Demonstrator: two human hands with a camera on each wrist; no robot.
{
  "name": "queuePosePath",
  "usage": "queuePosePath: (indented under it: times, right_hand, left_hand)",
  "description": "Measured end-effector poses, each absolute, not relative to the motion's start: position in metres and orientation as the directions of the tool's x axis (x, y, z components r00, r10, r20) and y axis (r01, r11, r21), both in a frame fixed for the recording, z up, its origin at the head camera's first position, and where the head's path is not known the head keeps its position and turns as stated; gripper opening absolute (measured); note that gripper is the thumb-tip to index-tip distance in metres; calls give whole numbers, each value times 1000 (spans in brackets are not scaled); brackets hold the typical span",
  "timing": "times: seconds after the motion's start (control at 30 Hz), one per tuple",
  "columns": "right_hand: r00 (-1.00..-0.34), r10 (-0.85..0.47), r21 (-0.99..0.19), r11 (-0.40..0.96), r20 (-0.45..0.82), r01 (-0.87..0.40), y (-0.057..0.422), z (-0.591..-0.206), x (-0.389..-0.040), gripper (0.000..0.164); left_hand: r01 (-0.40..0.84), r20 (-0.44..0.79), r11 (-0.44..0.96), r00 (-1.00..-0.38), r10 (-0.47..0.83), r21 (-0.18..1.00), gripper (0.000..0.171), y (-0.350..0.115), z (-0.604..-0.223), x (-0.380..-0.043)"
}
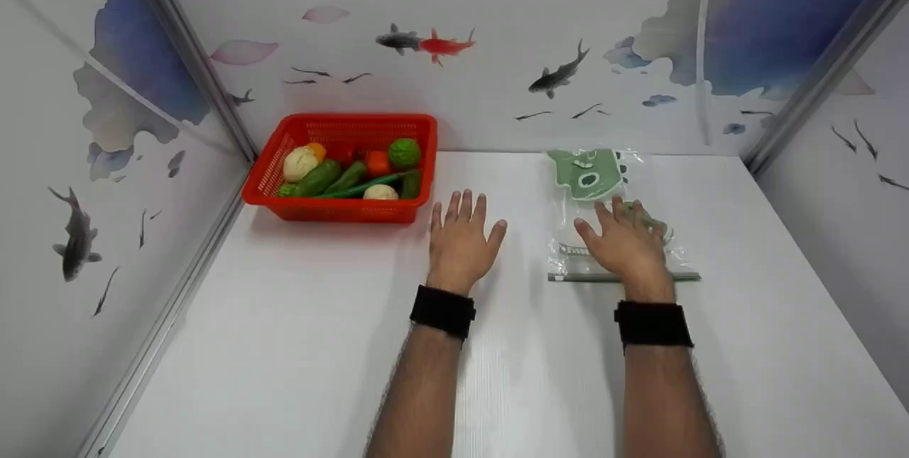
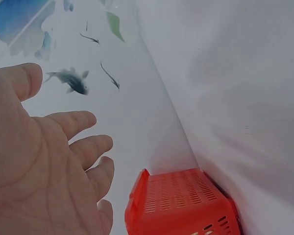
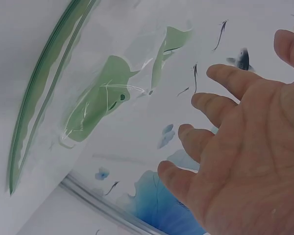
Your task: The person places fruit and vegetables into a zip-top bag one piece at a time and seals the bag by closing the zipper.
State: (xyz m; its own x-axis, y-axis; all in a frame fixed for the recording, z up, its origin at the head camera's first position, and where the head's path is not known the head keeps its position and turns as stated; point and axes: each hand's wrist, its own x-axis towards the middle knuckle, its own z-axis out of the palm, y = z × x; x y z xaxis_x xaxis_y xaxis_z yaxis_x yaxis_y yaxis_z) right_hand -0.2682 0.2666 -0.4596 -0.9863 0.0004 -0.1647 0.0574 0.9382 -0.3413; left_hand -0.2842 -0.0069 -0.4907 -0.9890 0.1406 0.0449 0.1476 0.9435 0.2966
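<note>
My left hand (image 1: 461, 236) is flat over the white table (image 1: 305, 330) with straight, slightly spread fingers, holding nothing; the left wrist view shows its bare palm (image 2: 34, 171). It lies just right of a red basket (image 1: 341, 211). My right hand (image 1: 626, 243) is spread over the near half of a clear zip bag (image 1: 593, 174) with a green print. In the right wrist view the palm (image 3: 250, 161) hovers by the bag (image 3: 103, 98) and its green zip strip (image 3: 36, 112). I cannot tell whether it touches the bag.
The red basket (image 2: 181, 205) stands at the back left against the wall, holding a cucumber (image 1: 317, 178), a white cauliflower (image 1: 300, 163), a green round fruit (image 1: 404, 153) and other vegetables. Walls painted with fish close the table in on three sides.
</note>
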Motion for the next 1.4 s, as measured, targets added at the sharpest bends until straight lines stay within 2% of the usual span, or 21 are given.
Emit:
queuePosePath:
  times: [0.4,0.67,0.77,0.93,1.07,1.17,1.3,1.4]
  right_hand:
    - [-994,-52,-365,931,-96,-13,272,-458,-273,87]
    - [-987,-125,-302,949,-106,-88,289,-450,-270,87]
    - [-975,-174,-305,944,-139,-125,294,-454,-267,89]
    - [-934,-237,-351,927,-267,-134,302,-466,-263,86]
    - [-930,-194,-318,944,-312,-90,307,-477,-262,73]
    - [-943,-161,-303,950,-290,-69,310,-484,-263,51]
    - [-967,-155,-301,949,-200,-89,312,-488,-266,14]
    - [-983,-147,-305,946,-105,-109,312,-488,-270,6]
  left_hand:
    - [142,26,948,-990,140,285,75,-6,-492,-282]
    - [146,33,940,-989,143,309,75,-5,-492,-283]
    - [141,29,943,-990,138,303,75,-6,-493,-282]
    - [142,32,943,-990,139,300,75,-6,-494,-282]
    - [137,18,949,-990,138,284,76,-5,-493,-283]
    - [131,-2,952,-991,137,275,77,-5,-492,-284]
    - [134,3,951,-990,139,279,77,-6,-491,-284]
    - [139,16,950,-990,141,278,76,-7,-490,-283]
